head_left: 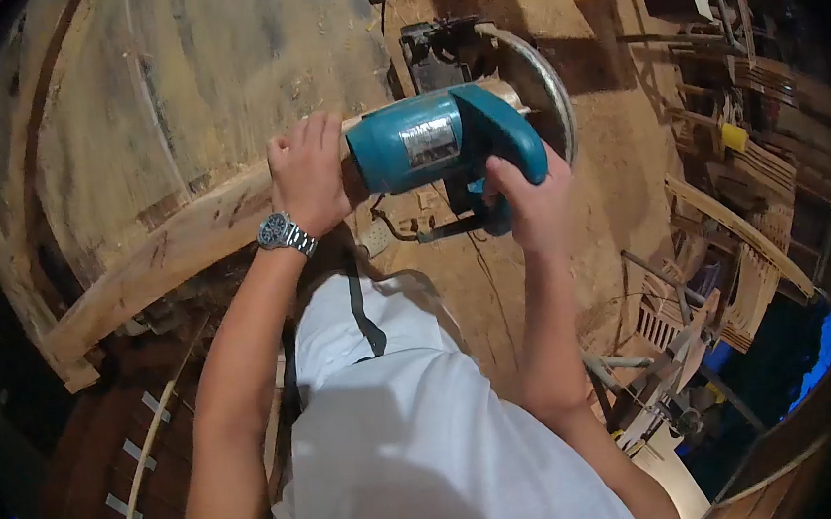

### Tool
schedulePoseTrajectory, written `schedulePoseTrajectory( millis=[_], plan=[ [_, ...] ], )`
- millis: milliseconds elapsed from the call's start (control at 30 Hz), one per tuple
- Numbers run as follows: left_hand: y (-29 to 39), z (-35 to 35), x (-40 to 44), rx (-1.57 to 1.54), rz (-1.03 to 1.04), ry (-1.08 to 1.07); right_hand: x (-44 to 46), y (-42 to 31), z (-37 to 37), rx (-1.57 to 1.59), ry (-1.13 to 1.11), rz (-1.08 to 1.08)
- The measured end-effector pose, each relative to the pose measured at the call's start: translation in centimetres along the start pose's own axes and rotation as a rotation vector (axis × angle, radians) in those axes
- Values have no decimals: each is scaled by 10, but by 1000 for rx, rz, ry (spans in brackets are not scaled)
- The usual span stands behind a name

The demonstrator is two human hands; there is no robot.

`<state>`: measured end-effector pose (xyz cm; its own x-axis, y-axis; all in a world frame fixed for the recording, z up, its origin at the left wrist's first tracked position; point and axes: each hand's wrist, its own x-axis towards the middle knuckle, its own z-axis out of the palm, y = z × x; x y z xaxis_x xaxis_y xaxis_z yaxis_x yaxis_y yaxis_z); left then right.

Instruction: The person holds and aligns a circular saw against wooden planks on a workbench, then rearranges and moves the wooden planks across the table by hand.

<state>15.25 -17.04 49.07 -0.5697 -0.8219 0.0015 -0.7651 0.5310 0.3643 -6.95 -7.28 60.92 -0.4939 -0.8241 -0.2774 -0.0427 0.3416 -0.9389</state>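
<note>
My right hand is wrapped around the handle of a teal circular saw, with its curved metal guard on the far side. The saw's body lies sideways at the right end of a long wooden board. My left hand, with a metal watch on the wrist, is closed over this board just left of the saw's motor. The fingers lie close together across the wood; its underside grip is hidden. The blade cannot be made out clearly.
A large dusty wooden tabletop spreads to the left of the saw. Sawdust covers the floor. Wooden pieces and slatted parts are piled at the right. A thin cable runs along the floor below the saw.
</note>
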Motion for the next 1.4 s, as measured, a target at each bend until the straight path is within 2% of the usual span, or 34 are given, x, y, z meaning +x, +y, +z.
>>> schedulePoseTrajectory(
  millis=[67,233,333,533,600,633,700,733,800,967,1000,1100,1167,1200,1267,1333,1400],
  plan=[
    [1,-3,0,-115,-18,41,21,-5,8,2,-18,-11],
    [2,-5,1,2,-12,-67,41,1,-17,-69,59,-100],
    [7,-6,2,-7,-94,-68,5,2,-60,-25,180,-63],
    [17,-7,7,3,-68,-47,-94,44,-177,83,397,129],
    [18,-6,8,40,-80,-74,-118,78,-212,-117,439,245],
    [22,-6,6,58,-114,-102,-130,95,-228,-87,434,255],
    [28,-2,5,115,-81,-67,-144,134,-250,-319,473,238],
    [33,1,7,135,-44,-36,-154,151,-263,-281,475,251],
    [48,11,13,211,5,-4,-175,178,-285,-387,443,480],
    [126,28,53,290,120,10,-218,218,-313,-523,353,615],
    [140,28,66,210,139,5,-220,221,-317,-560,327,630],
    [165,20,102,114,156,-42,-221,217,-324,-428,255,715],
    [173,12,117,180,115,-266,-221,225,-326,-467,223,707],
    [174,11,123,185,117,-270,-218,227,-328,-518,196,687],
    [173,7,130,57,6,-467,-208,224,-324,-465,196,693],
    [173,10,126,62,49,-432,-199,224,-321,-413,196,691],
    [172,13,120,65,91,-394,-192,228,-317,-443,150,589]
  ],
)
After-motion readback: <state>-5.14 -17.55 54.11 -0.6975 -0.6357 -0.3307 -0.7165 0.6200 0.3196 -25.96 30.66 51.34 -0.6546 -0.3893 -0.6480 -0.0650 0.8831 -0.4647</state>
